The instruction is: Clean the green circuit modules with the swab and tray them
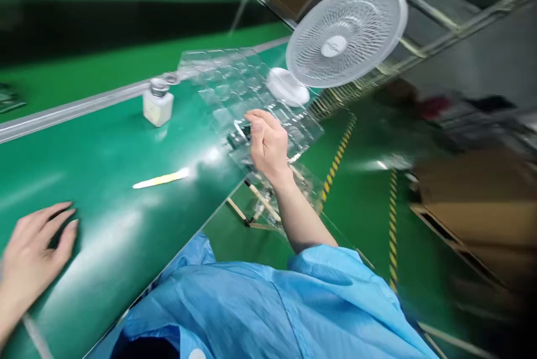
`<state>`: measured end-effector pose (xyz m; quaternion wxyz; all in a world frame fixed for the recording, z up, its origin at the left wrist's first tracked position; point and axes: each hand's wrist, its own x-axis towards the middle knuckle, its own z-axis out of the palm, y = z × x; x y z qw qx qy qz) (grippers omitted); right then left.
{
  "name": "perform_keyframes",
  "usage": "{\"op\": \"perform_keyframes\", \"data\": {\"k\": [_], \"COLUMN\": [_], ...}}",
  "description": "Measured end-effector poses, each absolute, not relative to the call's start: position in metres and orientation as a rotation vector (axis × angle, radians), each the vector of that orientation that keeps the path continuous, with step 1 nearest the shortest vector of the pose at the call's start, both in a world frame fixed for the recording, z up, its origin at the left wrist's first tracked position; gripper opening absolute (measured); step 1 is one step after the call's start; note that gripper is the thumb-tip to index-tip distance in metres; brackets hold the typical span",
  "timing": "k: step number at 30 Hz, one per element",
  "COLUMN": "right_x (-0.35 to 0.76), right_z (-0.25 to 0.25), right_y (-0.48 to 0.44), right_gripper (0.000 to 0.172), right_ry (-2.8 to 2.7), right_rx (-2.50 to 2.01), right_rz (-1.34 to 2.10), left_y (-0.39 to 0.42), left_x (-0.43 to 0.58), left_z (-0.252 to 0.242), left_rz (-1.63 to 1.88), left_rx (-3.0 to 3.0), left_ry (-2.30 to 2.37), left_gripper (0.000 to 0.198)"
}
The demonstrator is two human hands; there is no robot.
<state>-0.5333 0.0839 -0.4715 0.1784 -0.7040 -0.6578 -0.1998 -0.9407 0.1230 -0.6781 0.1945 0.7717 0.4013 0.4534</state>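
Note:
A clear plastic blister tray with rows of pockets lies at the table's right edge, partly past it. My right hand is over the tray, its fingers closed in a pinch. Close to those fingertips is a small dark and white piece, blurred; whether the fingers hold it, I cannot tell. At the lower left my left hand rests on or just above the green table, fingers apart and holding nothing. Between the hands lies a slim white and yellow pen-like stick.
A white bottle with a metal top stands near the table's back rail. The white fan rises behind the tray. Below the table edge is a wooden-legged stool. Cardboard boxes stand right, beyond yellow-black floor tape.

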Motion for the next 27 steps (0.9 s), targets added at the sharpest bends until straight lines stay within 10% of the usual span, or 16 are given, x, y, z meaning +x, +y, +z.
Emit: {"op": "perform_keyframes", "data": {"k": [6, 14, 27], "right_x": [-0.667, -0.829, -0.930], "right_z": [-0.523, -0.516, -0.547], "right_y": [0.198, 0.396, 0.407], "right_gripper": [0.048, 0.101, 0.077], "right_ry": [-2.530, -3.058, -3.260], "right_rx": [-1.300, -1.625, -1.570], "right_rz": [-0.106, -0.135, 0.041], "left_y": [0.127, 0.126, 0.132], "left_x": [-0.915, -0.893, -0.886], "left_z": [-0.681, -0.679, -0.659], "left_rz": [1.321, 1.370, 1.587], "left_rx": [2.251, 2.102, 1.822], "left_ry": [1.262, 1.251, 1.197], "left_gripper": [0.017, 0.020, 0.021]}}
